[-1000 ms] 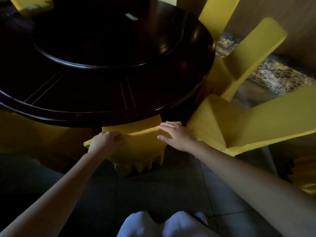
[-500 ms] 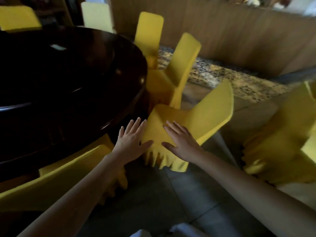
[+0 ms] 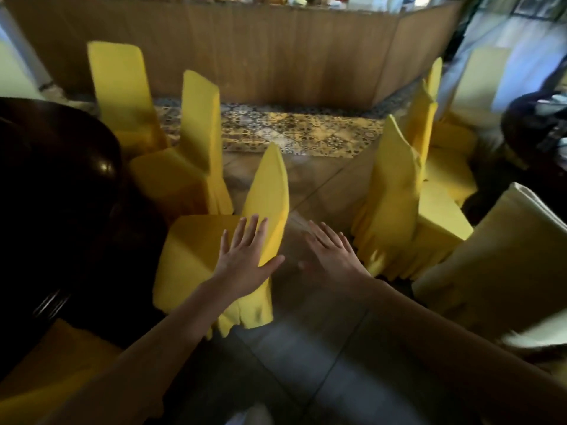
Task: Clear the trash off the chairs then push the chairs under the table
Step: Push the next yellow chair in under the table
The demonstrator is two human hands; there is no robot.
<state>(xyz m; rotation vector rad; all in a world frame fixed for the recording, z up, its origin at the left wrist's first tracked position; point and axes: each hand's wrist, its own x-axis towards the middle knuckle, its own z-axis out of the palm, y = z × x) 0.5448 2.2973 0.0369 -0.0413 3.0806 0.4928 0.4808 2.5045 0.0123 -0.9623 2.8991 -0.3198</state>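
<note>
While the left hand (image 3: 245,262) lies flat with its fingers straight and spread, gripping nothing, it sits over the lower back of the near chair (image 3: 193,253). Its thumb sticks out past the edge of the back toward the right hand. Whether the palm actually presses the yellow cover cannot be told.

The right hand (image 3: 334,259) is just as loose, with its fingers straight and nothing in it. It is blurred and hangs over the floor (image 3: 291,348), apart from every chair.

The near chair's seat runs leftward from the left hand to the rim of the dark table (image 3: 61,194); how far under it goes cannot be told. The chair's back rises just beyond the left fingertips.

Farther beyond that hand, a second chair (image 3: 199,130) and a third chair (image 3: 119,87) stand along the table's rim.

To the right of the right hand stands a cluster of yellow chairs (image 3: 395,191) with their skirts hanging near the floor. Farther right is a pale chair (image 3: 506,265).

Well beyond both hands are a patterned carpet (image 3: 291,130) and a wooden partition (image 3: 276,50).
</note>
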